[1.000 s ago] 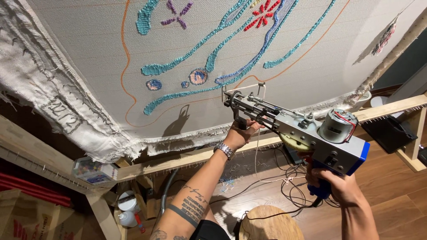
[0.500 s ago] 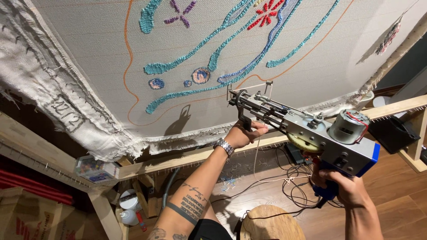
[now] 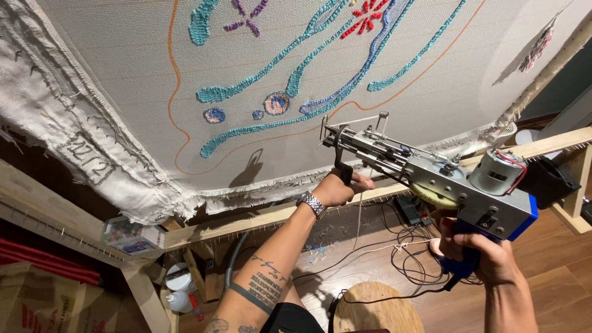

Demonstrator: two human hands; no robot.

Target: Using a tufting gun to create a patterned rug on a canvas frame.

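A tufting gun (image 3: 444, 179) with a metal front, a grey motor and a blue body points at a stretched white cloth (image 3: 296, 74) bearing teal, blue, purple and red yarn lines. My left hand (image 3: 340, 187) grips the gun's black front handle, just below the cloth's lower edge. My right hand (image 3: 478, 254) is closed around the blue rear grip. The needle tip sits close to the cloth near a teal curve and an orange drawn line. A thin yarn strand runs along the gun.
The cloth hangs on a wooden frame (image 3: 246, 222) with frayed edges. A clear box of small coloured items (image 3: 129, 235) rests on the frame at left. Cables (image 3: 401, 246) lie on the wood floor, beside a round wooden stool (image 3: 370, 311) and white bottles (image 3: 176, 290).
The gun and both hands stay against the cloth's lower part; the view has shifted slightly, with the gun drifting a little to the right.
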